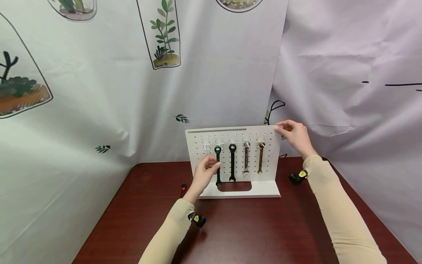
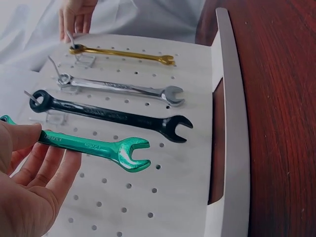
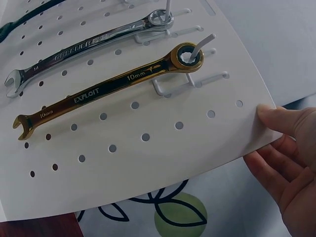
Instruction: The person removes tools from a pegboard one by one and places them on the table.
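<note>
My left hand (image 1: 202,174) pinches a green combination wrench (image 2: 98,147) between thumb and fingers, by its shank near the ring end. The open jaw of that wrench points down, in front of a white pegboard (image 1: 271,157). Beside it a black wrench (image 1: 232,163), a silver wrench (image 1: 246,157) and a gold wrench (image 3: 94,94) hang from hooks by their ring ends. At the board's top right corner my right hand (image 1: 295,138) grips the edge, thumb on the front face and fingers behind.
On the table left of the board lies a red wrench (image 1: 183,190), partly hidden by my left forearm. The board stands on a white base (image 1: 263,190) with a cutout, on a dark red table (image 1: 257,231). A printed white curtain (image 1: 227,84) hangs close behind.
</note>
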Tool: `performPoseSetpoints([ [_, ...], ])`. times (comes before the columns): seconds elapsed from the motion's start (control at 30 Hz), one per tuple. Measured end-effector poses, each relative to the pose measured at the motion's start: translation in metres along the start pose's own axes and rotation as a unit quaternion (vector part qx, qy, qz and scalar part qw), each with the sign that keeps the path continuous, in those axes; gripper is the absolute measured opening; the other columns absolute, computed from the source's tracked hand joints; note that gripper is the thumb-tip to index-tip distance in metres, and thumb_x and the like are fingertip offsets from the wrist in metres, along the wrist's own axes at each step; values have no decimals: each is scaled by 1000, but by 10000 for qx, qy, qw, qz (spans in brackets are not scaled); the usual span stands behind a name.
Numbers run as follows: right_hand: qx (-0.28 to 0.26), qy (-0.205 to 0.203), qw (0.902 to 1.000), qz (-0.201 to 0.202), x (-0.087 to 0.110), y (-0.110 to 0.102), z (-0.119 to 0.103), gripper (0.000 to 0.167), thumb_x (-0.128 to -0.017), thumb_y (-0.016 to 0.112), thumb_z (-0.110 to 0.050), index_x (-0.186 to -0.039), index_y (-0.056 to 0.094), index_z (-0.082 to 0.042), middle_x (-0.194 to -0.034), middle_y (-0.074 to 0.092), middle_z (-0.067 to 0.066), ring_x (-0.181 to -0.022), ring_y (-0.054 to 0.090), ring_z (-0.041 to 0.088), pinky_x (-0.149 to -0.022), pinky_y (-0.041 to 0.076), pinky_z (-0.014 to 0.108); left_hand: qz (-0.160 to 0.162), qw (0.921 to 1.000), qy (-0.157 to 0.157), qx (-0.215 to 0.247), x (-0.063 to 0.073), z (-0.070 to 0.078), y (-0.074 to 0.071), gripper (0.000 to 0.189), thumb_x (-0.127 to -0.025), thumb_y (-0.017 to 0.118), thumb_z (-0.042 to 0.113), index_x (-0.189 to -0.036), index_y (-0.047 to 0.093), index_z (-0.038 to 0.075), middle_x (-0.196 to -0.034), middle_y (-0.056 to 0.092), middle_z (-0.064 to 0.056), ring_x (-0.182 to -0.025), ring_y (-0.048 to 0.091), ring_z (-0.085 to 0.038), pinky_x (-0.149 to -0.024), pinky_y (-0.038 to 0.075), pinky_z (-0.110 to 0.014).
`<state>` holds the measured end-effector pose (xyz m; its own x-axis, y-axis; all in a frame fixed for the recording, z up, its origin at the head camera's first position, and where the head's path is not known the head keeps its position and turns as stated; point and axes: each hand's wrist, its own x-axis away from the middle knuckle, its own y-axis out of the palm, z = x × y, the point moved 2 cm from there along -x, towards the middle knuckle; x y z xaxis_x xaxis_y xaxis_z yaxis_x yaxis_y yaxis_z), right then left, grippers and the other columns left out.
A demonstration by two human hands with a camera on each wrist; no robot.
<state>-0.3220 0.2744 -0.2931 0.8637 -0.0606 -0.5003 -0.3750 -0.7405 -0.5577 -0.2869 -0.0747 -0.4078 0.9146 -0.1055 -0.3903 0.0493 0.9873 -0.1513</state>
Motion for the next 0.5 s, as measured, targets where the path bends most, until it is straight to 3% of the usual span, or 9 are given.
performPoseSetpoints([
  [0.27, -18, 14, 10000, -16, 0, -1, 3, 40, -96, 70, -39, -121, 71, -7, -111, 71, 16, -99, 65, 26, -73, 49, 23, -118, 9997, 153, -160, 7, 10, -3, 17, -97, 69, 14, -109, 64, 2, -101, 66, -11, -93, 67, -22, -78, 60, -34],
  [0.5, -28, 11, 10000, -50, -1, 0, 2, 38, -96, 70, -36, -121, 71, -7, -112, 71, 17, -100, 65, 27, -74, 50, 26, 89, 9994, 169, -288, 14, 14, -19, 21, -95, 72, 13, -110, 65, 0, -100, 68, -13, -93, 67, -22, -77, 60, -35],
])
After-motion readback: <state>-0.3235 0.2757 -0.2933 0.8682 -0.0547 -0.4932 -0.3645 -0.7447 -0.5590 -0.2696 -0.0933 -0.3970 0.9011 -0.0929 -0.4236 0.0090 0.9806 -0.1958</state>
